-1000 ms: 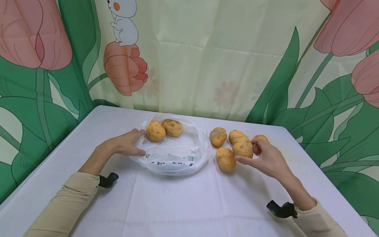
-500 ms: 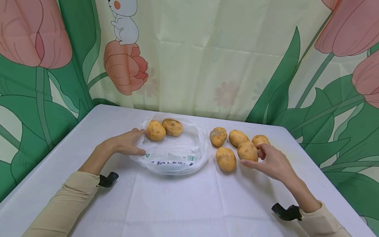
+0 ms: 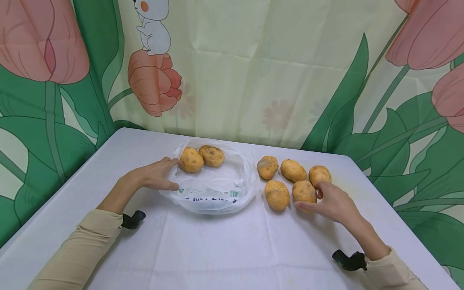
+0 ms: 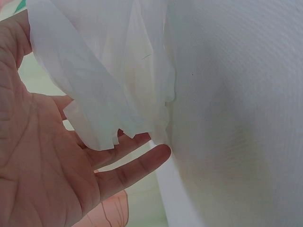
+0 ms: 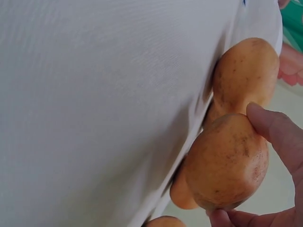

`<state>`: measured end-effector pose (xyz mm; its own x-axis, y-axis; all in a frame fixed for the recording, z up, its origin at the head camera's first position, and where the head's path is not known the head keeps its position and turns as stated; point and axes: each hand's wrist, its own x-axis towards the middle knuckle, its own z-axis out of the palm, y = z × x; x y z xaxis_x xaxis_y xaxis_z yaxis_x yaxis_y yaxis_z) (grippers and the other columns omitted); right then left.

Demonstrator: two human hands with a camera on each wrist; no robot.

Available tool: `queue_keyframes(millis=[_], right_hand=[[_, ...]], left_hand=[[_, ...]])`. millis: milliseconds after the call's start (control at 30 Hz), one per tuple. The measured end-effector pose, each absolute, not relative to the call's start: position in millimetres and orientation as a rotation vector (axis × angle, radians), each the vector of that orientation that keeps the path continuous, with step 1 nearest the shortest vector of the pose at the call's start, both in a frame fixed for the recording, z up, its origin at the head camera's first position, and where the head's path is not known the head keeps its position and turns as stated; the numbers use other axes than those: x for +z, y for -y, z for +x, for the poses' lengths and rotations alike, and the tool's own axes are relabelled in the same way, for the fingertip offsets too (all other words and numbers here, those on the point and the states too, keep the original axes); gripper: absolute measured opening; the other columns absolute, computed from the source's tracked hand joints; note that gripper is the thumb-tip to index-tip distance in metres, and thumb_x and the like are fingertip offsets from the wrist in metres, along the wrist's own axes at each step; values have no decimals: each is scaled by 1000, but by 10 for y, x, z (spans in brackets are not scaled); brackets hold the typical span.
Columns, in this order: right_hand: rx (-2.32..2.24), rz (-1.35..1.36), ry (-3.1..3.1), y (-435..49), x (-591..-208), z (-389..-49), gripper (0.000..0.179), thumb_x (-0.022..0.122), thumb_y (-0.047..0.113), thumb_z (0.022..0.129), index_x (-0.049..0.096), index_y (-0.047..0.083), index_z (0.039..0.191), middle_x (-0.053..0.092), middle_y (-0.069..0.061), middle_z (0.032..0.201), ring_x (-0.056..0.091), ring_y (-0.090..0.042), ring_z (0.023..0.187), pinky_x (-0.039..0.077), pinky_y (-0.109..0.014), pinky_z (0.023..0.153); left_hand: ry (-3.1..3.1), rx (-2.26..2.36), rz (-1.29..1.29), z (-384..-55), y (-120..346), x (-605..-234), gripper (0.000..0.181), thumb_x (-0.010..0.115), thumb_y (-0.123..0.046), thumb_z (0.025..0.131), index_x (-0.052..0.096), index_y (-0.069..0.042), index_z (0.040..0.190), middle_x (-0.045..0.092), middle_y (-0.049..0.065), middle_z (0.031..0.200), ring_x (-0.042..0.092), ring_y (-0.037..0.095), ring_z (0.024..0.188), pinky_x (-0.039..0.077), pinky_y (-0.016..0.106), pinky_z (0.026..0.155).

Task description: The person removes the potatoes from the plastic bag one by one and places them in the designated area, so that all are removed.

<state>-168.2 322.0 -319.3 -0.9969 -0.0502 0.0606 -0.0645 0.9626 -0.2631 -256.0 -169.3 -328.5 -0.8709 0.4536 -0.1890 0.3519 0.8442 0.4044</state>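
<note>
A white plastic bag [image 3: 250,177] lies with its mouth spread wide, and two potatoes [image 3: 191,160] sit at its far left inside. My left hand [image 3: 156,175] rests at the bag's left rim, fingers extended. In the left wrist view the bag's thin plastic [image 4: 99,90] drapes over the fingers and hides part of them. My right hand [image 3: 331,203] holds a potato [image 3: 303,191] between thumb and fingers, low at the tablecloth. The right wrist view shows this potato [image 5: 227,163] with the thumb on one side and fingertips on the opposite side.
Several other potatoes lie around the held one: one to its left [image 3: 277,195], one behind it [image 3: 293,170], one at the back left [image 3: 267,167] and one at the back right [image 3: 320,175]. A white cloth [image 3: 217,249] covers the table. A floral curtain [image 3: 232,72] hangs behind.
The potato in my right hand has moved right and down, from in front of the other potatoes to the tablecloth between them. My left hand and the bag stay put.
</note>
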Motion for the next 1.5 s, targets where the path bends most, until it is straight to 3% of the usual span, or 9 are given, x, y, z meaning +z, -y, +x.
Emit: queue_keyframes(millis=[333, 567, 1000, 1267, 1500], right_hand=[[342, 49, 3132, -3277, -3250, -1719, 74, 81, 64, 75, 56, -1, 99, 58, -11, 85, 52, -23, 70, 40, -34, 54], [287, 36, 3145, -3267, -3266, -1727, 84, 78, 68, 75, 56, -7, 108, 60, -17, 94, 53, -31, 81, 43, -36, 58], [307, 42, 3135, -3228, -3272, -1694, 96, 76, 67, 79, 51, -12, 128, 50, -35, 121, 49, -48, 107, 49, -57, 76], [336, 95, 2995, -3118, -3198, -1707, 92, 74, 62, 85, 47, -13, 132, 45, -35, 126, 45, -49, 111, 47, -56, 75], [516, 182, 2853, -2957, -3121, -1715, 75, 75, 47, 90, 51, -8, 135, 40, -33, 140, 37, -50, 127, 40, -66, 94]], left_hand=[[-2741, 522, 590, -2576, 1680, -3298, 72, 70, -37, 86, 44, -6, 145, 46, 26, 139, 49, 40, 125, 39, 64, 107], [-2738, 523, 587, -2580, 1687, -3306, 72, 70, -36, 86, 43, -5, 145, 46, 26, 139, 49, 40, 125, 39, 64, 107], [-2735, 513, 582, -2582, 1682, -3319, 73, 70, -37, 87, 42, -5, 146, 45, 27, 140, 48, 41, 126, 39, 64, 108], [-2739, 512, 586, -2570, 1690, -3311, 73, 70, -37, 87, 43, -5, 146, 46, 27, 139, 49, 40, 125, 39, 64, 107], [-2739, 510, 575, -2567, 1676, -3282, 73, 71, -37, 87, 43, -5, 146, 46, 27, 139, 49, 40, 124, 40, 64, 107]])
